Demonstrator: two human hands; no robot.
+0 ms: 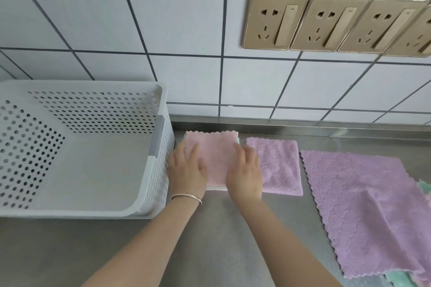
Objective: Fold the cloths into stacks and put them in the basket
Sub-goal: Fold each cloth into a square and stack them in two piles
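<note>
**Folded pink stack between both hands, basket directly to the left**

While the pink stack (pixel 213 158) lies on the steel counter (pixel 210 240), both hands rest on it from the near side. A pale green layer shows at its far right corner and along its near edge, so it appears to hold more than one cloth. Its long axis runs away from the person, toward the tiled wall (pixel 186 30). The left hand (pixel 187 168) covers the stack's left edge with fingers fairly straight. The right hand (pixel 245 170) covers the right edge, and its fingers also lie flat on the cloth. The hands are set apart, with a strip of pink visible between them. Whether either thumb is tucked under an edge cannot be told.

The basket (pixel 161 137) stands just beside the stack on the left, and its perforated right wall nearly touches the left hand. Its floor shows no cloth. The left hand is therefore the nearer one, and a transfer would probably travel leftward and up over that wall.

To the right, a folded purple cloth (pixel 277 165) lies just beside the right hand. Beyond it, an unfolded purple cloth (pixel 356 212) lies spread out, with green cloth (pixel 396 279) showing at its near edge. A row of sockets (pixel 275 21) is mounted on the wall above.
</note>
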